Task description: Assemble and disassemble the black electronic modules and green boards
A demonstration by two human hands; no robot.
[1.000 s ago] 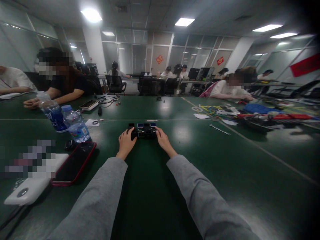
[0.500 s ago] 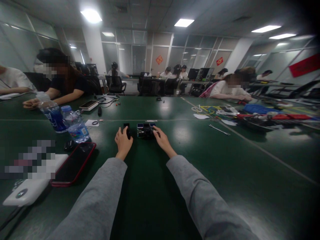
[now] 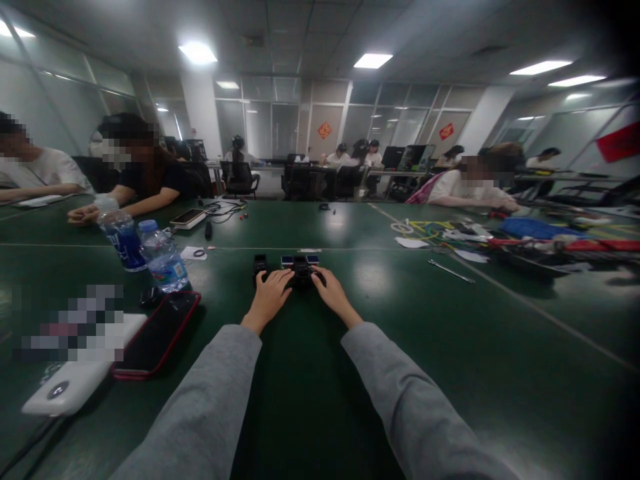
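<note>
In front of me on the green table stands a compact black device, with small bluish dark panels along its far side. My left hand reaches to its left side, fingers stretched and spread, the fingertips by its edge. A separate small black block stands just beyond that hand's outer finger. At the device's right side is my right hand, thumb and fingers closed about its edge. The hands partly cover the device, and its exact kind is too small to make out.
To the left lie a red-edged phone, a white power bank and two bottles. A wrench lies to the right, near heaped cables and tools. Other people sit around the table and behind it.
My left hand has left the small black block and moved right to the black device. My right hand stays at the device's right side. The whole view has shifted slightly.
</note>
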